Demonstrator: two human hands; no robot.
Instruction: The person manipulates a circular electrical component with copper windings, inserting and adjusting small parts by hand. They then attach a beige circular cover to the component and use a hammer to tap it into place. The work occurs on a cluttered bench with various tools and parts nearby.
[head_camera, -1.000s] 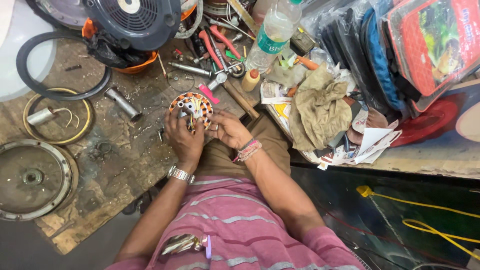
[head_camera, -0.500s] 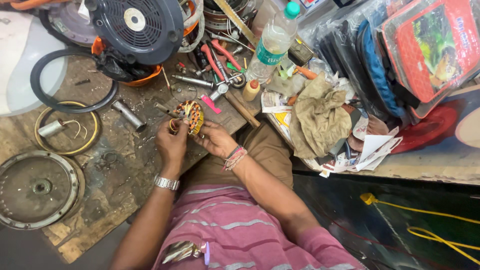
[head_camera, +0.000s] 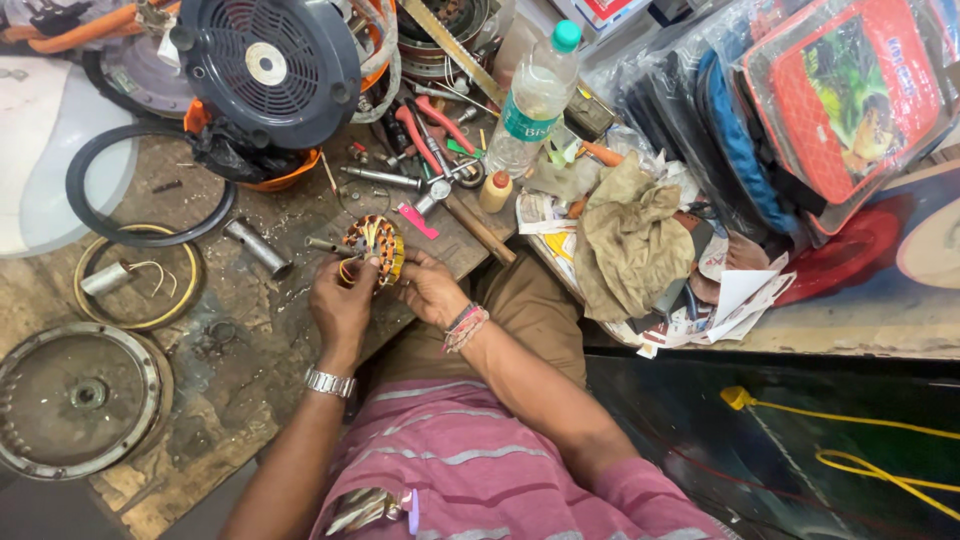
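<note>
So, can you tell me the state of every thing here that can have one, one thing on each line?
Round copper-wound motor stator: lifted off the bench, tilted, held by both hands.
Left hand: closed on the stator's near edge.
Right hand: gripping the stator's right side.
Clear plastic bottle with green cap: capped, leaning.
Crumpled tan rag: bunched in a heap.
Black rubber ring: lying flat.

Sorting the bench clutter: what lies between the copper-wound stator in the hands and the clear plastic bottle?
In the head view, a pink strip and a small yellow-capped bottle lie there.
</note>
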